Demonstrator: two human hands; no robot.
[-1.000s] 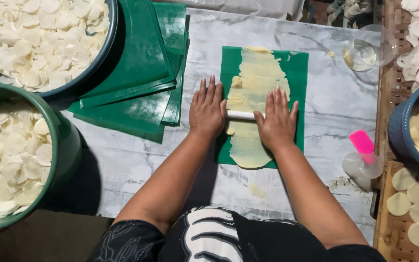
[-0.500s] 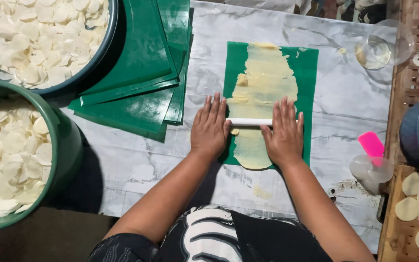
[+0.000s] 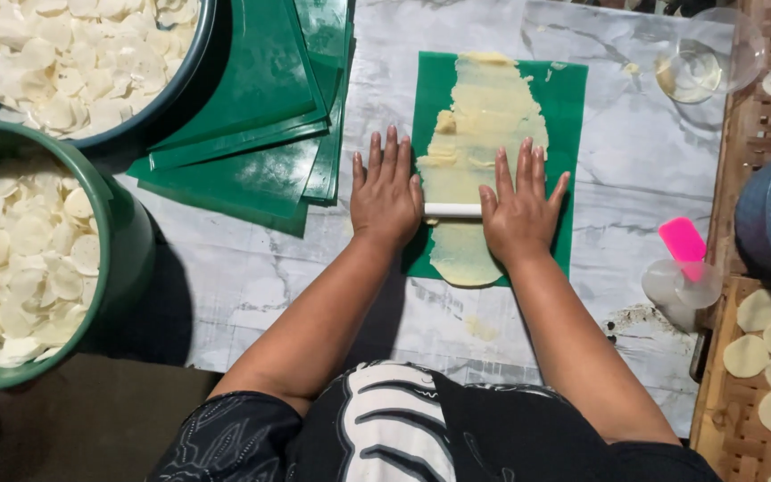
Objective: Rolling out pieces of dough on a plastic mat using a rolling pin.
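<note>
Palms of left hand [image 3: 387, 198], right hand [image 3: 519, 211] flat on white rolling pin [image 3: 452, 211], pale dough [image 3: 479, 143], green sheet [image 3: 567, 98]

A thin white rolling pin [image 3: 453, 211], smooth and plastic-looking, is pressed under the left hand [image 3: 387, 198] and right hand [image 3: 518, 217]. Pale yellow dough [image 3: 484, 134], soft and matt, is spread over a smooth green plastic sheet [image 3: 568, 107]. Further glossy green sheets [image 3: 252, 116] are stacked beside. The tabletop [image 3: 635, 178] is covered in slick marble-patterned sheeting. A clear glass bowl [image 3: 711, 54], a woven bamboo-like tray [image 3: 725, 428] and a glossy green plastic tub [image 3: 127, 241] are noted.
</note>
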